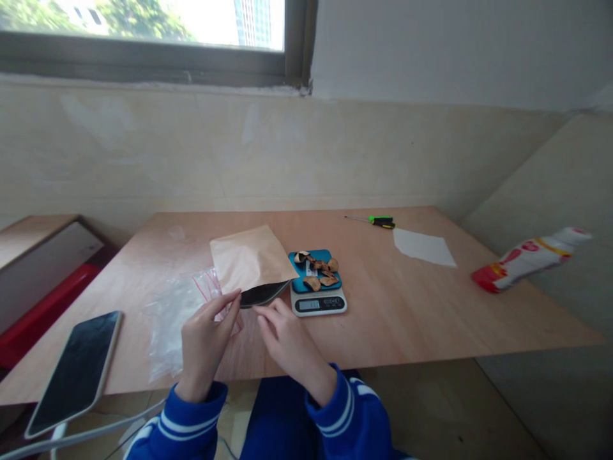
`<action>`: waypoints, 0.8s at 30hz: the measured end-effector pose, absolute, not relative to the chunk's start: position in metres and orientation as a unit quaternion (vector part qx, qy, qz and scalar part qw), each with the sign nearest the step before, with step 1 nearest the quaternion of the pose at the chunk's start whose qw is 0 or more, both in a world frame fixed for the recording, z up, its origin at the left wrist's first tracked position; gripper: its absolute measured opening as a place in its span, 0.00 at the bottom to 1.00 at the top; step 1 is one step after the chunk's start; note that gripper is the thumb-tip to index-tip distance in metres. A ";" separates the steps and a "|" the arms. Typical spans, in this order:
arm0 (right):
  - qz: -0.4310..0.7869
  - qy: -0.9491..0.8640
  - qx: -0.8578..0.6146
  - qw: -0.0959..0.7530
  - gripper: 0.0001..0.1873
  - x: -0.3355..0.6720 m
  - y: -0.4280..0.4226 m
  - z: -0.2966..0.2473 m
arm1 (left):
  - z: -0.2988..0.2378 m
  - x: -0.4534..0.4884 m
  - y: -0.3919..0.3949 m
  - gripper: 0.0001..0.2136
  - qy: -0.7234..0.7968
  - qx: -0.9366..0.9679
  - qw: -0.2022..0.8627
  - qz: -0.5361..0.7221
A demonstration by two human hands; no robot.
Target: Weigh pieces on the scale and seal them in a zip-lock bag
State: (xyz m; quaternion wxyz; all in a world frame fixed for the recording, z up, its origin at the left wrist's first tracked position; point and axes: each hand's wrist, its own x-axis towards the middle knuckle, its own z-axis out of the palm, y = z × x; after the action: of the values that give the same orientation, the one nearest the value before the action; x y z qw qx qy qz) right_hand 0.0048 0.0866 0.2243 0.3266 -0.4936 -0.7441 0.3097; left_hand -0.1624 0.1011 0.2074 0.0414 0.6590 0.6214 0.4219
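A brown paper pouch (251, 259) lies on the wooden table (407, 306), its dark mouth open toward me. My left hand (205, 342) pinches the pouch's near edge with thumb and fingers. My right hand (290, 342) has its fingertips at the mouth of the pouch, fingers stretched, seemingly holding nothing. Just right of the pouch stands a small kitchen scale (317, 291) with a blue top carrying several brown dried pieces (320, 269).
Clear zip bags (179, 313) lie under my left hand. A phone (76, 370) with a cable rests at the table's left front edge. A green-handled screwdriver (376, 221) and a white sheet (424, 248) lie far right. A red-and-white packet (529, 257) sits beyond the table's right edge.
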 end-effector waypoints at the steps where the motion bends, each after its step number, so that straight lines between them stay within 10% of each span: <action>1: 0.300 -0.747 -0.504 0.312 0.18 -0.006 0.087 0.223 | 0.208 -0.162 0.100 0.11 0.620 0.658 0.044 0.425; 24: 0.195 -0.772 -0.602 0.054 0.16 -0.033 0.122 0.226 | 0.205 -0.158 0.095 0.11 0.597 0.645 0.098 0.467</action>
State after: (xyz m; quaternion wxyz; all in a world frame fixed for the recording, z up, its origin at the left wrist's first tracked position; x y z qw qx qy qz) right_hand -0.0329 0.1222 0.2265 0.0543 -0.6025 -0.7721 0.1948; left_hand -0.1578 0.0952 0.2049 0.0981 0.6449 0.5973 0.4666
